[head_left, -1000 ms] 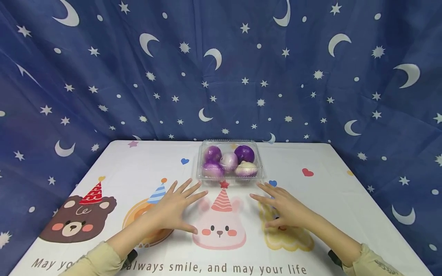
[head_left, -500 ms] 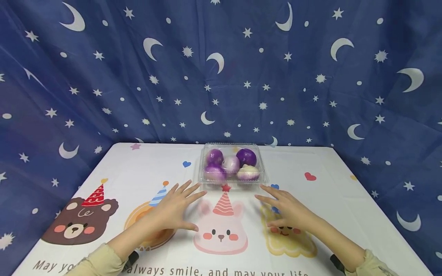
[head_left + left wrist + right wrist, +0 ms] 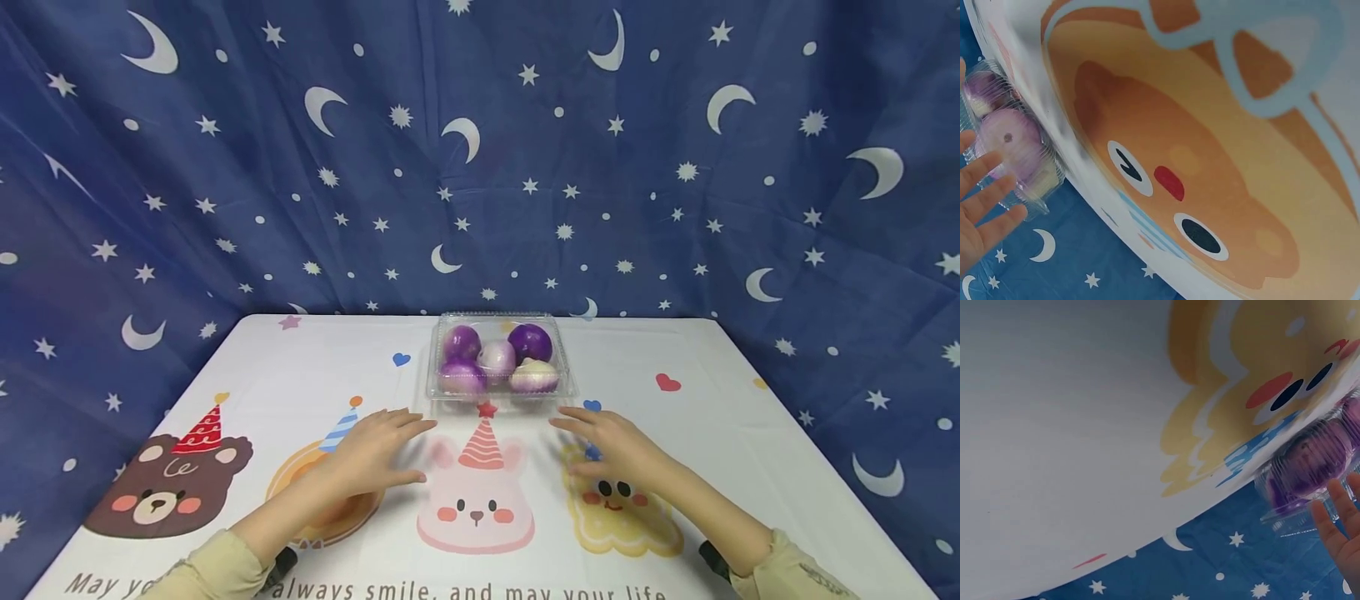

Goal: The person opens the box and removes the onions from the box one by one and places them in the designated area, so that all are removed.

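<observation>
Currently, clear box (image 3: 501, 397) sits at far middle of tabletop (image 3: 735, 433), lid down over five onions (image 3: 462, 377). Left hand (image 3: 375, 450) and right hand (image 3: 618, 447) on near side, off box; each grip apart, fingers loose, nothing held. Box probably thin, slick, easily dented; onions firm, likely most of weight, may roll. Best hold: low on left and right walls, light squeeze. Printed line (image 3: 401, 591) at near edge: "May yo… always smile, and may your life", partly behind left sleeve (image 3: 213, 571). No brand legible on box.
</observation>
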The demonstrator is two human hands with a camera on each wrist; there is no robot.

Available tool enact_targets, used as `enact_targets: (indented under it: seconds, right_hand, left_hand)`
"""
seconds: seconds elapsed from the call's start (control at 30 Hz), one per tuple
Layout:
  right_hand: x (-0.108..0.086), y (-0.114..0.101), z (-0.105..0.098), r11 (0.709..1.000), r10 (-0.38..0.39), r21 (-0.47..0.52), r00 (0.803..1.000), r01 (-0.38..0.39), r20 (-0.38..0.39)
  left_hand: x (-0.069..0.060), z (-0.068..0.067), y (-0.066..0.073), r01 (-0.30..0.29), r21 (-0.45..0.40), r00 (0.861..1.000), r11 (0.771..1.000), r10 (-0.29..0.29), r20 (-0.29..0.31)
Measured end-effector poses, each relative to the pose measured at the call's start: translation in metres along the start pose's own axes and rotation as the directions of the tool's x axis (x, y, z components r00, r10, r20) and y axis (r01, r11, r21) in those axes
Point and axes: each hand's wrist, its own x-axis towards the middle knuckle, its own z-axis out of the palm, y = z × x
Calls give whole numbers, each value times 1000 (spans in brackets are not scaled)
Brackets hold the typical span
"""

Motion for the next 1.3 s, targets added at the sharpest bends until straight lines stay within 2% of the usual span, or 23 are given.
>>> enact_targets:
  seconds: [0.13, 0.27, 0.67, 1.0, 1.17, 1.3]
  right_hand:
    - [3, -1, 0, 1000, 13, 22, 1000, -13, -4]
    - [4, -2, 1, 999, 17, 28, 1000, -17, -7]
    - [17, -7, -3, 996, 53, 75, 993, -45, -106]
    - [27, -5, -4, 996, 15, 84, 979, 2, -202]
    - [38, -6, -4, 995, -28, 82, 971, 49, -237]
    - [44, -6, -7, 992, -72, 81, 958, 98, -276]
  left_hand:
    - [0, -1, 0, 3, 24, 998, 1000, -2, -55]
    - [-1, -1, -1, 17, 28, 997, 999, -15, -77]
    - [9, -3, -7, 128, -42, 984, 991, -132, -116]
    - [15, -2, -16, 154, -94, 973, 984, -167, -161]
    - [12, -4, -23, 219, -101, 961, 971, -232, -152]
    - [12, -2, -26, 245, -119, 955, 962, -260, -140]
